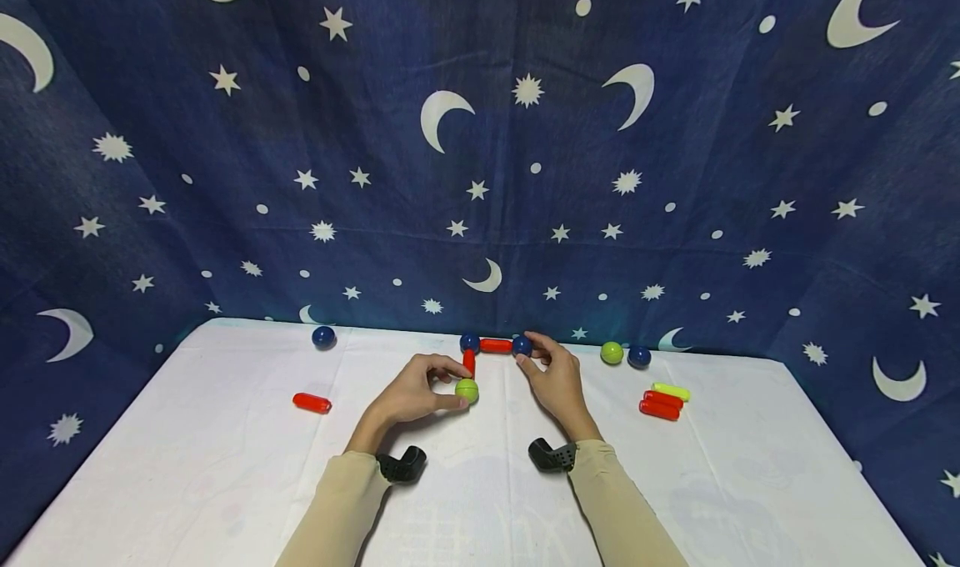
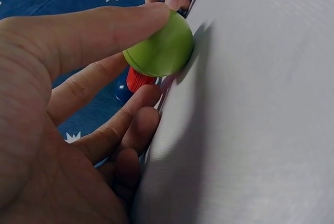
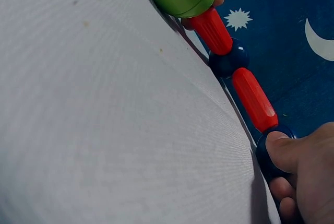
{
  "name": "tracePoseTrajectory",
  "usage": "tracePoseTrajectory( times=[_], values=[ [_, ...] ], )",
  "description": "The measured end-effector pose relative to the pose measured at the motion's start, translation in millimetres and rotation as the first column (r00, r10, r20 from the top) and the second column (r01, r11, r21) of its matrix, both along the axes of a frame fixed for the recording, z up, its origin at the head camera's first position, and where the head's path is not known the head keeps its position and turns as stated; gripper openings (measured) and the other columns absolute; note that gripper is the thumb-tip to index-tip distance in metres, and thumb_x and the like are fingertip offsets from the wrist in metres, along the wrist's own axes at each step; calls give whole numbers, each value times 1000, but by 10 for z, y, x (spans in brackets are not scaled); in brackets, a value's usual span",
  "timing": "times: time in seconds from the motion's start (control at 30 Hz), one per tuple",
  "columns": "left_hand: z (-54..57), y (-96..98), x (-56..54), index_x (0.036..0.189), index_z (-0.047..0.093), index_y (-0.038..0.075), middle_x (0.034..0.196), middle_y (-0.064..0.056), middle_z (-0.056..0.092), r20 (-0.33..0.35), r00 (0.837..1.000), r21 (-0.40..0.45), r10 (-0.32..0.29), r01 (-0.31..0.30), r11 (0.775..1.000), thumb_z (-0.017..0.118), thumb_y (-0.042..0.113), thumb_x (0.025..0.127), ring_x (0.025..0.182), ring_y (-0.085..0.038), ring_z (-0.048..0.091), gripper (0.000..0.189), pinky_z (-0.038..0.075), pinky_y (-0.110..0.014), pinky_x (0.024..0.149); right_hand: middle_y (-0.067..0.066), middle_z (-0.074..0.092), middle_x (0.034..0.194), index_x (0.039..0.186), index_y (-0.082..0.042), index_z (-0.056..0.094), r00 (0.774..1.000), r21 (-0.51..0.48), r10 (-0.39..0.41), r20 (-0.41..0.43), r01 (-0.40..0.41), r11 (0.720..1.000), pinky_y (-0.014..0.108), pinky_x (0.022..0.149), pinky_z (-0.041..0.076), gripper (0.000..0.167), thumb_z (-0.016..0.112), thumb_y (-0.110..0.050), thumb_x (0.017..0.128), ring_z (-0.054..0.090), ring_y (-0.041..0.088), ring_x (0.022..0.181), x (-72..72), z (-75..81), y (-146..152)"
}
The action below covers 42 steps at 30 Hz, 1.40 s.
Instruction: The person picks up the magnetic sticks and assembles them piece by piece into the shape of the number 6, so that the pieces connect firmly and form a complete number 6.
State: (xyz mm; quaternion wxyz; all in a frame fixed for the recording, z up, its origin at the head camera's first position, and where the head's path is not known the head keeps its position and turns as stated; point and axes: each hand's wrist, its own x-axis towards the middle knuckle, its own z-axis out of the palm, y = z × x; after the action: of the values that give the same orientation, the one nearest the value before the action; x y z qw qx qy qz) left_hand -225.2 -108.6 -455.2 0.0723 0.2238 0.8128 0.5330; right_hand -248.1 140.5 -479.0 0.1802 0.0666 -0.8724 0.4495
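An L-shaped chain of balls and rods lies on the white table. At its near end is a green ball (image 1: 467, 391), which my left hand (image 1: 420, 389) holds between thumb and fingers. From it a red rod (image 1: 468, 363) leads back to a dark blue ball (image 1: 469, 343) at the corner. A second red rod (image 1: 496, 346) runs right from that corner to another blue ball (image 1: 521, 346). My right hand (image 1: 557, 377) pinches this end ball, the thumb pressed on its near side in the right wrist view.
Left on the table (image 1: 225, 484) are a loose blue ball (image 1: 324, 338) and a red rod (image 1: 312, 403). To the right sit a green ball (image 1: 612, 353), a blue ball (image 1: 639, 357), a yellow-green rod (image 1: 671, 392) and two red rods (image 1: 659, 409). A starry curtain (image 1: 510, 200) hangs behind.
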Motion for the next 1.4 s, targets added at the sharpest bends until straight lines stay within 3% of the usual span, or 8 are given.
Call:
tracePoseTrajectory(
  times=[0.27, 0.43, 0.67, 1.07, 1.4],
  values=[
    [56, -61, 15, 111, 76, 6, 105, -6, 72, -15, 1000, -21, 3, -3, 1000, 88, 8, 77, 95, -26, 60, 36, 48, -39, 84, 14, 72, 112, 129, -5, 68, 1000, 6, -1, 31, 1, 1000, 41, 86, 50, 40, 77, -8, 90, 64, 25, 94, 2, -3, 4],
    [159, -177, 34, 115, 74, 4, 111, -13, 70, -30, 998, -29, 55, -56, 998, 87, 12, 78, 96, -31, 61, 39, 49, -42, 82, 14, 72, 112, 128, -4, 68, 1000, 4, 2, 25, -2, 1000, 42, 85, 50, 40, 77, -8, 89, 64, 25, 93, 4, -10, 10],
    [248, -403, 65, 117, 73, 4, 115, -14, 69, -63, 987, -64, 151, -155, 986, 85, 14, 81, 97, -33, 62, 39, 50, -41, 82, 14, 72, 112, 128, -5, 68, 1000, 4, 3, 26, -3, 1000, 41, 85, 50, 39, 77, -9, 90, 64, 25, 94, -8, -17, 18],
    [225, -1111, 238, 118, 72, 1, 114, -16, 70, -160, 935, -96, 317, -334, 938, 85, 14, 82, 103, -35, 62, 41, 49, -48, 86, 14, 72, 112, 128, -4, 68, 1000, 12, 1, 29, -1, 1000, 41, 85, 49, 39, 76, -9, 90, 64, 25, 93, -3, -2, 24],
    [203, -1646, 438, 124, 70, 1, 122, -19, 67, -162, 900, -206, 405, -432, 878, 87, 25, 82, 108, -37, 61, 52, 48, -48, 88, 14, 72, 112, 127, -4, 69, 1000, 1, 1, 26, -1, 1000, 41, 84, 49, 39, 77, -9, 90, 63, 26, 93, 0, -5, 14]
  ],
)
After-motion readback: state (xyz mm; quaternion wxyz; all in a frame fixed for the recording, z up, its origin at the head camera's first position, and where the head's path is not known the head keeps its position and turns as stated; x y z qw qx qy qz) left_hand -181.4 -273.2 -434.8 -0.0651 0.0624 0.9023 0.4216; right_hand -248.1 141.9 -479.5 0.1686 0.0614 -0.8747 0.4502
